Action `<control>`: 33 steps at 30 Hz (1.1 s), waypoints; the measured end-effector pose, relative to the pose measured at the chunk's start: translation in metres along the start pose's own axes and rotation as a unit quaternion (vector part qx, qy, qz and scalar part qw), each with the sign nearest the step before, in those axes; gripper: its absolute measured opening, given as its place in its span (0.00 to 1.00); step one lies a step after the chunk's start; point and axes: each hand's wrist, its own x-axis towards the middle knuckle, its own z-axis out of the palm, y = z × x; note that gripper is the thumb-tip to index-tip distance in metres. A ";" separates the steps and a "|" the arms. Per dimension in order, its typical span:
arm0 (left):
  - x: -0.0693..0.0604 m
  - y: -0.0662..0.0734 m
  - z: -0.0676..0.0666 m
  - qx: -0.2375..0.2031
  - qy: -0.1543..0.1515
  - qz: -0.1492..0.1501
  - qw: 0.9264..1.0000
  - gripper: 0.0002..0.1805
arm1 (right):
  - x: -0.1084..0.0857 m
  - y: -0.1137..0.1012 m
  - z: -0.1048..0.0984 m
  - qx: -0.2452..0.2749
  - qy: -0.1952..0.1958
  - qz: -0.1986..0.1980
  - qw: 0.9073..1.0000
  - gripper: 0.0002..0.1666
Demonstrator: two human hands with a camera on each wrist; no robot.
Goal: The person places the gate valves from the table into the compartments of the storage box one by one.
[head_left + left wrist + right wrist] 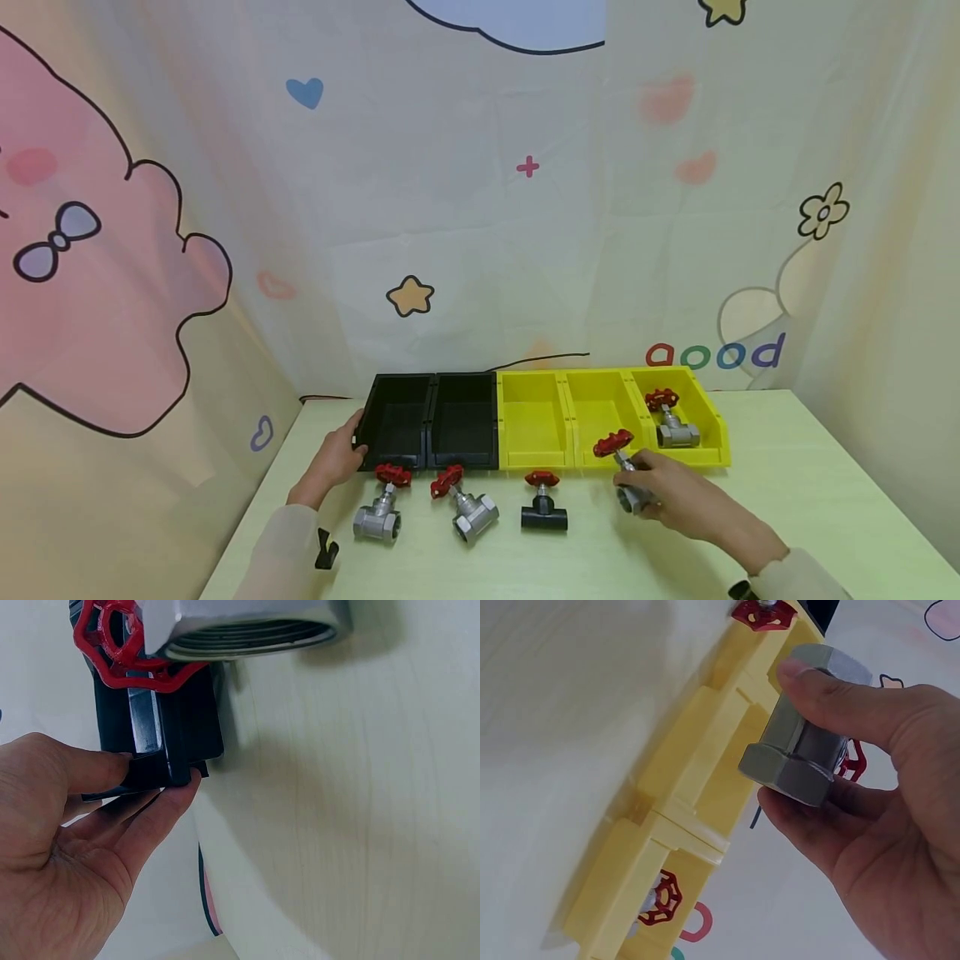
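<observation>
In the head view my right hand [686, 500] holds a silver valve [791, 754] with a red handwheel [613, 442], raised in front of the yellow bins [536, 459]. Thumb and fingers grip its hexagonal metal body in the right wrist view. At the row's left end, my left hand [82, 817] pinches the wall of a black bin [199, 720] between thumb and fingers. Another silver valve [678, 434] stands inside the rightmost yellow bin. Near the left hand, a silver valve [377, 522] sits on the table, its red wheel close to the bin front.
Along the table [577, 575], in front of the bins, stand a tilted silver valve [475, 517] and a black valve [543, 517], both with red wheels. A second black bin [463, 461] joins the yellow ones. Behind the row hangs a printed curtain [465, 192].
</observation>
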 end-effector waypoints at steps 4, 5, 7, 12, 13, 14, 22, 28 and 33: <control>0.000 0.000 0.000 0.000 -0.002 -0.002 1.000 0.39 | 0.004 -0.001 -0.006 -0.005 0.006 0.011 1.000 0.26; 0.000 -0.001 0.000 0.001 -0.002 -0.001 1.000 0.39 | 0.005 -0.001 -0.008 -0.007 0.009 0.014 1.000 0.26; 0.000 -0.001 0.000 -0.001 -0.003 -0.004 1.000 0.39 | 0.007 -0.001 -0.010 -0.013 0.014 0.018 1.000 0.26; 0.000 -0.001 -0.001 -0.001 -0.006 -0.005 1.000 0.39 | 0.013 -0.002 -0.018 -0.026 0.032 0.016 0.999 0.26; 0.000 -0.001 -0.001 -0.001 -0.006 -0.006 1.000 0.39 | 0.014 -0.002 -0.019 -0.027 0.035 0.016 0.999 0.26; 0.000 -0.001 -0.001 0.000 -0.007 -0.006 1.000 0.39 | 0.015 -0.002 -0.021 -0.027 0.038 0.014 0.999 0.26; 0.001 -0.002 -0.001 0.001 -0.006 -0.002 1.000 0.39 | 0.024 -0.001 -0.028 -0.032 0.064 0.018 0.997 0.27; 0.001 -0.002 0.000 0.006 -0.006 0.000 1.000 0.39 | 0.031 0.000 -0.032 -0.037 0.075 0.030 0.996 0.28; 0.001 -0.001 0.000 0.001 -0.005 -0.002 1.000 0.39 | 0.038 -0.001 -0.034 -0.032 0.090 0.041 0.995 0.28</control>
